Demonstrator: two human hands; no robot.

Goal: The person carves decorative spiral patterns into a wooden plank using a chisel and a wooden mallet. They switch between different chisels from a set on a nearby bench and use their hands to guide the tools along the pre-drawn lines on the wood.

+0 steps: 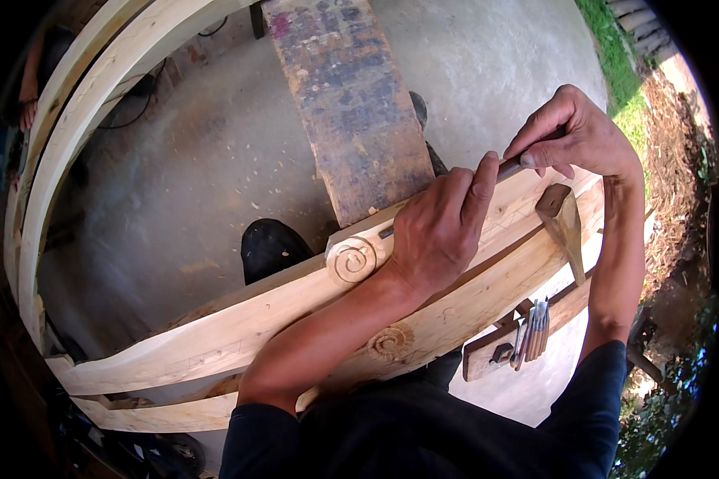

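A curved pale wooden beam runs across in front of me, with a spiral carved into its raised block. My left hand is closed round a carving chisel, whose blade tip rests beside the spiral. The fingers of my right hand pinch the far end of its dark handle. Most of the blade is hidden beneath my left hand, so its exact shape cannot be made out. Right of that hand, a wooden mallet lies on the beams.
A nearer beam bears another carved spiral. Several carving tools lie on a small wooden board at lower right. A stained plank stretches away beyond the beam. At far left another person's hand shows by the curved frame.
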